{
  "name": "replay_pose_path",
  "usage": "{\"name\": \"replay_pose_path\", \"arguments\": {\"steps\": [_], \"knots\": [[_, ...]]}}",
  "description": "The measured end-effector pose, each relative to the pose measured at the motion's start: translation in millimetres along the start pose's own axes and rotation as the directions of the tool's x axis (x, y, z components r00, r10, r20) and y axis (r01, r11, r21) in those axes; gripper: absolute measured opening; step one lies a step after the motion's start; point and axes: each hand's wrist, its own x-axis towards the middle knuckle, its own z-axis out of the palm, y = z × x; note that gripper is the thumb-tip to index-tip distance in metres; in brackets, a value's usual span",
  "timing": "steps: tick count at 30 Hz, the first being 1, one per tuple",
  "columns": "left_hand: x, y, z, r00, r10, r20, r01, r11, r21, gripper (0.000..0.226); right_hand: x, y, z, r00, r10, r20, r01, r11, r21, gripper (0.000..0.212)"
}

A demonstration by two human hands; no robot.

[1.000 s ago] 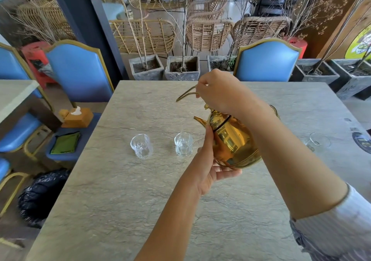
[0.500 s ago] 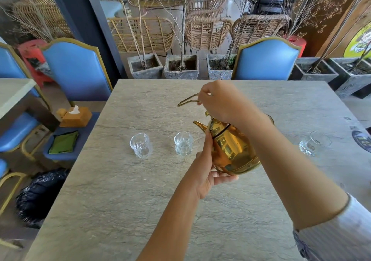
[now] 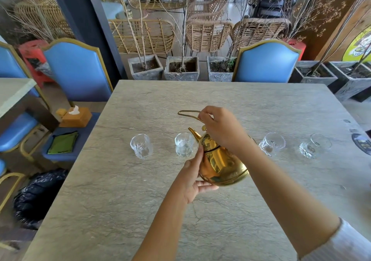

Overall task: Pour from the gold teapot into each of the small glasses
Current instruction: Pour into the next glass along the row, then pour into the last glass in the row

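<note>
The gold teapot (image 3: pixel 218 164) is tilted to the left above the stone table (image 3: pixel 140 210), its spout over the rim of the second small glass (image 3: pixel 183 145). My right hand (image 3: pixel 222 130) grips the thin wire handle at the top. My left hand (image 3: pixel 192 180) cups the pot's belly from below and the left side. Another small glass (image 3: pixel 141 146) stands further left. To the right of the pot stand two more glasses (image 3: pixel 272 143) (image 3: pixel 315 145). All the glasses are clear and upright.
Blue chairs (image 3: pixel 267 61) (image 3: pixel 78 70) stand at the table's far and left sides; the left one's seat holds a tissue box (image 3: pixel 75 116) and a green cloth (image 3: pixel 63 145). Stone planters (image 3: pixel 181 68) line the floor behind. A dark round object (image 3: pixel 363 143) lies at the right table edge.
The teapot has come lower and closer to the second glass. The view shifted, so the two right-hand glasses now show fully.
</note>
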Motion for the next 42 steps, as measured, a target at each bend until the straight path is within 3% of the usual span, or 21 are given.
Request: {"name": "replay_pose_path", "arguments": {"steps": [7, 16, 21, 23, 28, 42], "knots": [[7, -4, -24, 0.998, 0.012, -0.058, -0.012, 1.000, -0.003, 0.079, -5, 7, 21, 1.000, 0.017, 0.012, -0.018, 0.993, 0.118, 0.025], [-5, 4, -60, 0.990, 0.064, -0.125, -0.076, 0.992, -0.097, 0.077, 8, -23, 51, 0.992, -0.114, 0.057, 0.106, 0.986, 0.132, 0.032], [-9, 10, -85, 0.991, 0.063, -0.121, -0.083, 0.983, -0.165, 0.057, 16, -41, 77, 0.987, -0.143, 0.076, 0.133, 0.984, 0.120, 0.038], [-10, 12, -92, 0.990, 0.066, -0.122, -0.088, 0.979, -0.183, 0.059, 21, -47, 86, 0.986, -0.142, 0.092, 0.131, 0.985, 0.117, 0.039], [-12, 16, -101, 0.988, 0.091, -0.125, -0.118, 0.967, -0.226, 0.069, 39, -65, 102, 0.978, -0.127, 0.167, 0.119, 0.991, 0.054, 0.044], [-13, 32, -90, 0.989, 0.123, -0.086, -0.145, 0.933, -0.331, 0.053, 68, -100, 102, 0.945, -0.062, 0.321, 0.108, 0.986, -0.129, 0.037]]}}
